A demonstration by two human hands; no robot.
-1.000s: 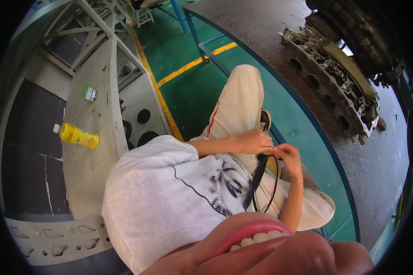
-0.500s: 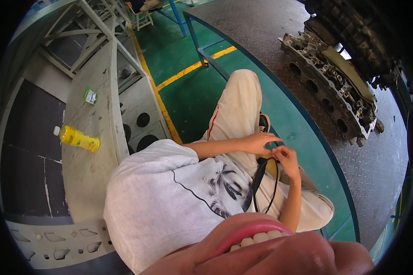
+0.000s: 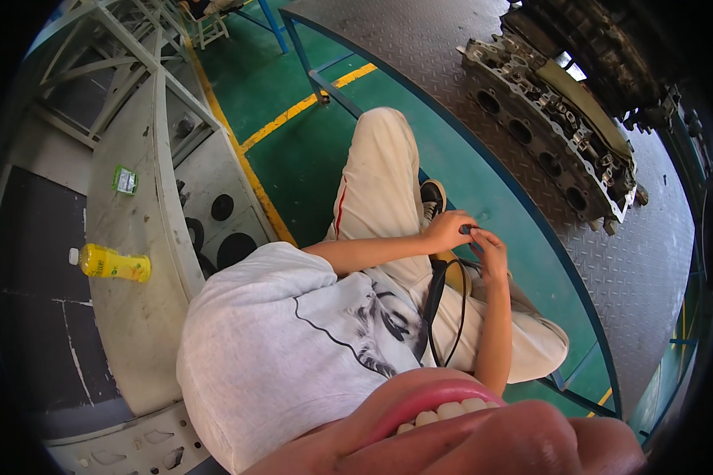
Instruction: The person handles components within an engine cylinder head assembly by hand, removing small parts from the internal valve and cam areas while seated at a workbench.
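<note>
Together, left hand (image 3: 445,229) and right hand (image 3: 489,252) pinch a small dark piece (image 3: 465,229) between fingertips; black strap (image 3: 436,297) hangs below; piece's shape unclear.

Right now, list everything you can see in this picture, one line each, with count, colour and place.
Plastic drink bottle: one, yellow with white cap, lying on the grey metal bench at left.
Small packet: one, green, farther along the grey metal bench.
Metal engine cylinder head: one, grey, on the checker-plate floor, upper right.
Floor line: one, yellow, across the green floor.
Shoe: one, black, beyond the knee.
Cord loop: one, black, hanging below the hands.
Left hand: fingers pinching a small dark thing.
Right hand: fingers meeting the left hand's.
</note>
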